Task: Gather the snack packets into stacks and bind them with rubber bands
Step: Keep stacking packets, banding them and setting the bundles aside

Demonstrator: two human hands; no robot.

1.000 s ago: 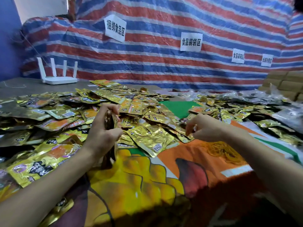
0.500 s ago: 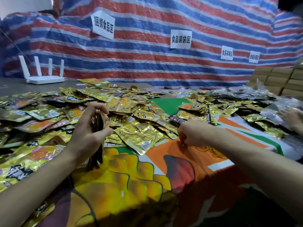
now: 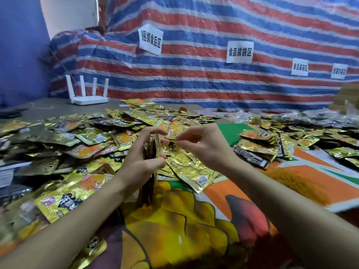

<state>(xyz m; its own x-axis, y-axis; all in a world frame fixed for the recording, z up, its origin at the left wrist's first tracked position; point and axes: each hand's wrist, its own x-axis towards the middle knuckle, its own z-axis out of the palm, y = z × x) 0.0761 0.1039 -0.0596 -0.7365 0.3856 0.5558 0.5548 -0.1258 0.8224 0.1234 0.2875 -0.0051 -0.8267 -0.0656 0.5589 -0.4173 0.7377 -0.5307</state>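
Packets [image 3: 93, 150] lie loose in a deep heap across the table [image 3: 48, 111] — flat, glossy gold foil pouches, many with an orange picture and a dark label, overlapping every way. One stack [image 3: 148, 191] is gathered. The left hand [image 3: 141, 167] grips it upright on edge, fingers curled round its upper half, and its lower end seems to rest on the printed cloth [image 3: 174, 230]. No band shows on it. The right hand [image 3: 206, 150] is just beside the stack's top, thumb and forefinger drawn close as if pinching something thin; whether a band is there I cannot tell. A blurred orange tangle [image 3: 289, 183] on the cloth to the right may be the bands. I judge the task barely begun — this stack awaits binding, nearly all the packets are unsorted, and no bound stack is plainly in view.
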